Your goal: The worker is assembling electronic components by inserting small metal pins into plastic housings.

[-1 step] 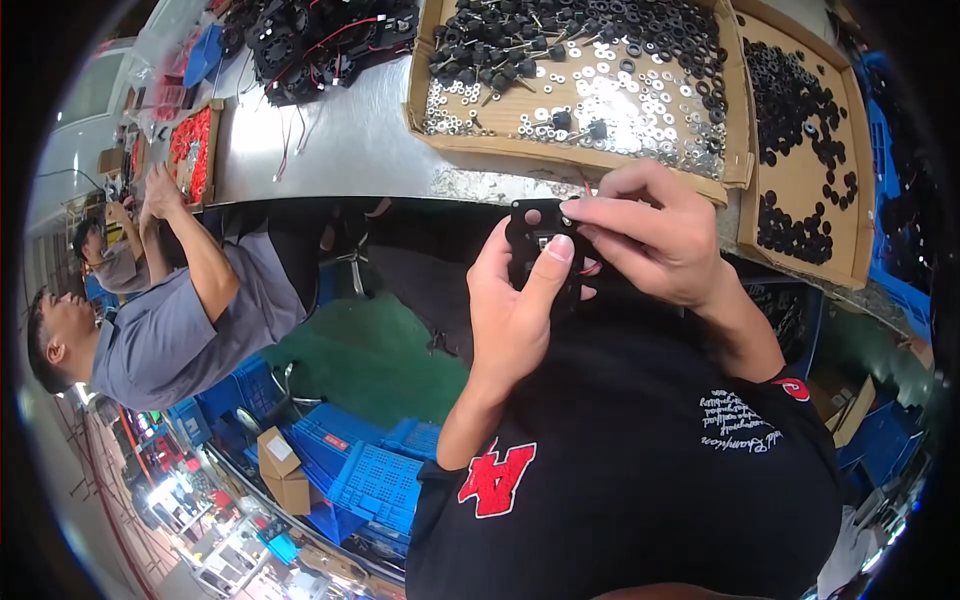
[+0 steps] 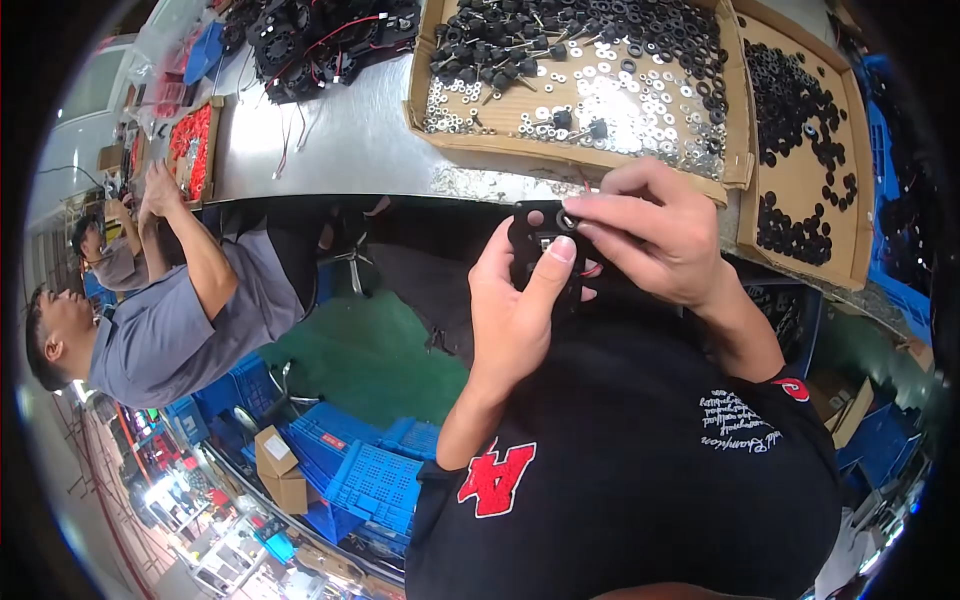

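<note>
My left hand [image 2: 515,320] grips a small black square part [image 2: 532,243], holding it up in front of my chest, thumb laid across its face. My right hand [image 2: 655,235] reaches over from the right, and its fingertips pinch a small round silver piece [image 2: 567,220] against the part's upper corner. Just beyond my hands, a cardboard tray [image 2: 560,160] on the metal table [image 2: 340,140] holds many silver washers and black screws. A second cardboard tray [image 2: 800,225] at the right holds black rubber rings.
A pile of black parts with red and black wires [image 2: 320,40] lies at the table's far side. A person in a grey shirt [image 2: 170,330] works at the left near a tray of red parts [image 2: 190,140]. Blue plastic crates [image 2: 370,470] sit on the green floor.
</note>
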`<move>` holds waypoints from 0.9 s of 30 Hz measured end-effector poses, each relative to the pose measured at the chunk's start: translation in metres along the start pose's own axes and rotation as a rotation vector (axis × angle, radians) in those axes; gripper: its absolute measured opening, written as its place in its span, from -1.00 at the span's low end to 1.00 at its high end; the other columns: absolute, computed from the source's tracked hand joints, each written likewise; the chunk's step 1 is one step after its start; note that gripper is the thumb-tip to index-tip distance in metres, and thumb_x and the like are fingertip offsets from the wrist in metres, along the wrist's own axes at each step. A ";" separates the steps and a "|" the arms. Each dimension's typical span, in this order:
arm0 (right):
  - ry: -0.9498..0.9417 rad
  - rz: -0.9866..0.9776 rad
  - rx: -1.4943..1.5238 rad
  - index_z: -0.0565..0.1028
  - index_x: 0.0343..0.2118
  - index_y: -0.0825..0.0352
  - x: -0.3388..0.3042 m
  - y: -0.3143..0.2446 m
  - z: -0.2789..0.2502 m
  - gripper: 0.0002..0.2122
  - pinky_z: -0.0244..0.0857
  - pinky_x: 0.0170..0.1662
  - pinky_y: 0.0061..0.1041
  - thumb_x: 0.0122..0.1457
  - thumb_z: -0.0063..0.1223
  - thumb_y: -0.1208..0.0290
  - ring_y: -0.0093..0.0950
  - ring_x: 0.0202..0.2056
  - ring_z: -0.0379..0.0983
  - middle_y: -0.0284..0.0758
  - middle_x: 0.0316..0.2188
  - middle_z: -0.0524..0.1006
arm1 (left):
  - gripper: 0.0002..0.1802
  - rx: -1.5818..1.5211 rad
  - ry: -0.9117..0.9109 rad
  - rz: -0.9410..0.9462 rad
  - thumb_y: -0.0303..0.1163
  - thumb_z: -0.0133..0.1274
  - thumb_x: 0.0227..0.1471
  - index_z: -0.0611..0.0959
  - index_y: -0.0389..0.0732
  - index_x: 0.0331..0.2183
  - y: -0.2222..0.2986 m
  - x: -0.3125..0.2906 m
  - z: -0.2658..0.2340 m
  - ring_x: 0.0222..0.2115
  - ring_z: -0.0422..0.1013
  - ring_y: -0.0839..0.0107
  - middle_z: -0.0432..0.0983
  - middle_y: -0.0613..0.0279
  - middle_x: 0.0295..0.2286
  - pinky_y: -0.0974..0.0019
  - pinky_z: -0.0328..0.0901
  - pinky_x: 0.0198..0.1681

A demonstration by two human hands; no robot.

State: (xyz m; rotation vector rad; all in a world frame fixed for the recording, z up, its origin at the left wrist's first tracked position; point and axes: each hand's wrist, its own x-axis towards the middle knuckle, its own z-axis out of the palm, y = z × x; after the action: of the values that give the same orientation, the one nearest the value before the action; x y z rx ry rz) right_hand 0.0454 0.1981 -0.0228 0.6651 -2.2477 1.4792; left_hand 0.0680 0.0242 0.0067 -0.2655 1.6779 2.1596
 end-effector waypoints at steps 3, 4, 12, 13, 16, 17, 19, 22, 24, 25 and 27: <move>-0.007 -0.009 -0.039 0.63 -0.22 0.30 0.001 -0.003 0.000 -0.69 0.25 -0.47 -0.59 -0.11 0.26 0.66 -0.53 -0.47 0.38 -0.32 -0.42 0.43 | -0.71 -0.008 -0.015 0.005 -0.40 0.04 0.16 0.47 -0.32 -0.10 -0.004 -0.003 -0.001 -0.37 0.50 0.50 0.51 0.21 -0.32 0.38 0.49 -0.37; 0.002 -0.036 -0.070 0.63 -0.22 0.30 0.002 -0.004 0.003 -0.69 0.25 -0.46 -0.58 -0.11 0.26 0.66 -0.53 -0.47 0.37 -0.33 -0.43 0.42 | -0.71 -0.023 -0.021 0.007 -0.39 0.04 0.16 0.47 -0.32 -0.11 -0.005 -0.003 -0.003 -0.37 0.49 0.50 0.51 0.22 -0.32 0.38 0.49 -0.37; -0.033 0.347 0.155 0.62 -0.21 0.32 0.013 -0.020 0.016 -0.73 0.25 -0.40 -0.62 -0.04 0.17 0.64 -0.60 -0.49 0.39 -0.35 -0.44 0.47 | -0.67 -0.029 -0.125 -0.068 -0.36 0.04 0.16 0.46 -0.33 -0.08 0.006 0.018 -0.029 -0.36 0.49 0.52 0.51 0.21 -0.32 0.39 0.50 -0.37; -0.028 0.360 0.139 0.62 -0.21 0.32 0.014 -0.017 0.020 -0.73 0.25 -0.40 -0.62 -0.04 0.17 0.64 -0.60 -0.49 0.39 -0.35 -0.44 0.47 | -0.67 -0.041 -0.148 -0.071 -0.36 0.04 0.16 0.46 -0.33 -0.08 0.007 0.023 -0.034 -0.36 0.49 0.51 0.52 0.21 -0.33 0.39 0.49 -0.37; 0.002 0.299 0.032 0.61 -0.20 0.33 0.016 -0.014 0.032 -0.72 0.25 -0.39 -0.63 -0.03 0.17 0.64 -0.59 -0.48 0.38 -0.34 -0.44 0.47 | -0.66 -0.064 -0.203 -0.091 -0.36 0.06 0.15 0.46 -0.34 -0.08 0.011 0.033 -0.048 -0.36 0.50 0.49 0.53 0.20 -0.32 0.39 0.49 -0.37; 0.010 0.315 0.014 0.61 -0.20 0.32 0.018 -0.015 0.036 -0.73 0.25 -0.40 -0.63 -0.03 0.17 0.64 -0.59 -0.47 0.39 -0.35 -0.44 0.47 | -0.65 -0.069 -0.216 -0.112 -0.36 0.06 0.15 0.46 -0.34 -0.07 0.011 0.035 -0.053 -0.36 0.50 0.49 0.52 0.19 -0.32 0.40 0.49 -0.37; 0.016 0.343 -0.019 0.61 -0.20 0.32 0.023 -0.019 0.044 -0.73 0.24 -0.40 -0.62 -0.02 0.17 0.64 -0.58 -0.46 0.39 -0.35 -0.44 0.47 | -0.64 -0.084 -0.241 -0.142 -0.36 0.06 0.15 0.45 -0.34 -0.07 0.013 0.041 -0.061 -0.36 0.51 0.49 0.52 0.19 -0.32 0.40 0.49 -0.38; 0.063 0.504 -0.023 0.63 -0.23 0.32 0.030 -0.026 0.054 -0.74 0.23 -0.41 -0.63 -0.04 0.18 0.65 -0.57 -0.46 0.39 -0.35 -0.46 0.47 | -0.63 -0.062 -0.259 -0.153 -0.36 0.06 0.15 0.44 -0.36 -0.06 0.021 0.046 -0.071 -0.36 0.51 0.49 0.52 0.19 -0.32 0.40 0.48 -0.37; 0.048 0.308 -0.128 0.63 -0.24 0.30 0.033 -0.023 0.058 -0.72 0.24 -0.44 -0.62 -0.08 0.20 0.65 -0.55 -0.49 0.39 -0.34 -0.47 0.46 | -0.62 0.010 -0.252 -0.101 -0.39 0.07 0.14 0.44 -0.38 -0.05 0.024 0.048 -0.076 -0.36 0.50 0.50 0.52 0.20 -0.32 0.42 0.48 -0.37; 0.043 0.312 -0.135 0.63 -0.24 0.30 0.034 -0.024 0.060 -0.72 0.24 -0.44 -0.62 -0.08 0.20 0.65 -0.55 -0.49 0.39 -0.34 -0.47 0.46 | -0.62 0.002 -0.254 -0.105 -0.39 0.07 0.14 0.44 -0.38 -0.05 0.025 0.048 -0.078 -0.36 0.50 0.50 0.52 0.20 -0.32 0.42 0.48 -0.37; 0.040 0.285 -0.270 0.64 -0.23 0.30 0.036 -0.025 0.064 -0.70 0.26 -0.46 -0.60 -0.11 0.22 0.65 -0.53 -0.51 0.41 -0.33 -0.49 0.47 | -0.63 0.057 -0.242 -0.074 -0.41 0.07 0.13 0.44 -0.38 -0.06 0.027 0.050 -0.081 -0.36 0.49 0.52 0.52 0.20 -0.32 0.44 0.47 -0.37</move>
State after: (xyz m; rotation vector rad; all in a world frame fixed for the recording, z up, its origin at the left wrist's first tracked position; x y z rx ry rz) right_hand 0.0273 0.1242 -0.0089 0.2397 -2.5281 1.2565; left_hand 0.0043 -0.0495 -0.0101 -0.0458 1.5647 1.9974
